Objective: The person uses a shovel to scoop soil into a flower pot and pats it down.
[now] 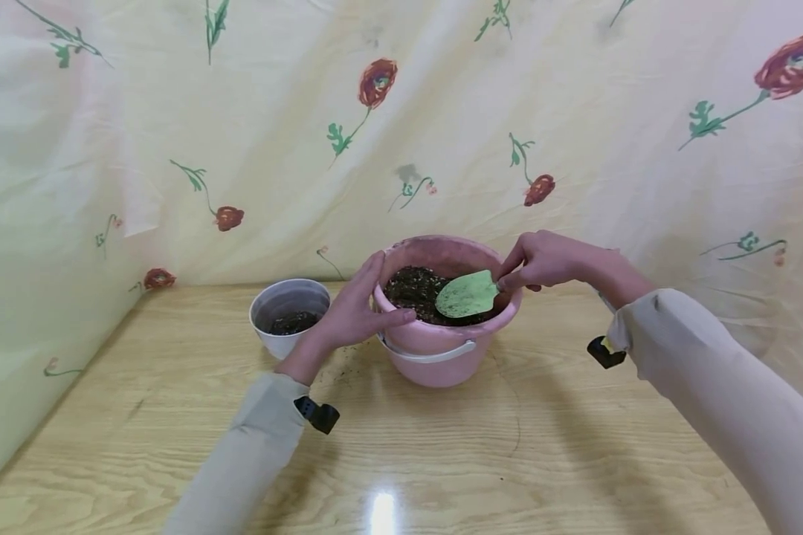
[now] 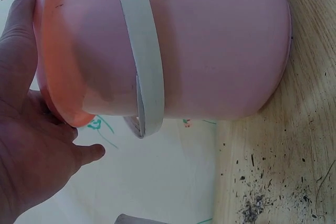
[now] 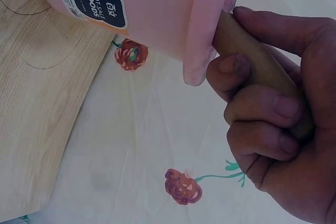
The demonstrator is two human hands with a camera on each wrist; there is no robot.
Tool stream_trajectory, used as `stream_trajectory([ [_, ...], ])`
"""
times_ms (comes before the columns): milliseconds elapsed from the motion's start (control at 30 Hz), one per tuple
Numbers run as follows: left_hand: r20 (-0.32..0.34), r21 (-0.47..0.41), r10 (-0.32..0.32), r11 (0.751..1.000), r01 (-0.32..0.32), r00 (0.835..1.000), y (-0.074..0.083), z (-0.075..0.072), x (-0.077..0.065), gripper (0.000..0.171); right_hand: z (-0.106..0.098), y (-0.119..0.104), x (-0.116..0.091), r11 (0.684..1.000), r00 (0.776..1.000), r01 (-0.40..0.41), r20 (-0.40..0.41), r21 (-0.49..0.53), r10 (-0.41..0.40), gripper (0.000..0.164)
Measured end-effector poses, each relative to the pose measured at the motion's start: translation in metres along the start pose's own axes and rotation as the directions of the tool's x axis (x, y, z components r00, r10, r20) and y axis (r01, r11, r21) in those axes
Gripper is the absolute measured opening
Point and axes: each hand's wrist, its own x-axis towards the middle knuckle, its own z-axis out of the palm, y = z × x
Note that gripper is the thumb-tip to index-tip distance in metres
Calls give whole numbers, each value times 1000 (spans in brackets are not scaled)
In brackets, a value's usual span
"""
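While the right hand [image 1: 544, 260] grips the handle [image 3: 257, 59] with curled fingers, the green trowel's blade [image 1: 468, 295] points left over soil [image 1: 408, 286] in the pink bucket [image 1: 438, 375]; the left hand [image 1: 356, 308], spread, holds the rim [image 1: 442, 329]; nearest it, leftward, a white pot [image 1: 276, 344] stands on the tabletop [image 1: 140, 416].

A glossy, pale wood-grain tabletop [image 1: 455, 461], marked by a thin, dark curved line [image 1: 518, 417] and a bright white patch of reflected light [image 1: 383, 513] nearest the viewer, meets a creased, cream-yellow hanging cloth [image 1: 274, 126] printed with red flowers [image 1: 378, 83] on slender green stems.
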Motion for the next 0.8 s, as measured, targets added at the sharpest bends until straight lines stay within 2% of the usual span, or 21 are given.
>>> stream_trajectory([
  [200, -3, -1, 5, 1000, -5, 1000, 0, 1, 1, 111, -6, -1, 3, 999, 999, -32, 30, -32, 33, 16],
  [467, 6, -25, -4, 1000, 5, 1000, 1, 1, 1, 111, -15, -14, 7, 983, 996, -47, 71, -178, 61, 14],
  [600, 7, -25, -29, 999, 29, 1000, 1, 1, -1, 112, -13, -19, 12, 982, 993, -51, 95, -183, 69, 13],
  [800, 8, -14, -37, 999, 37, 999, 0, 1, -1, 112, -7, -17, 17, 988, 989, -72, 120, -136, 89, 14],
])
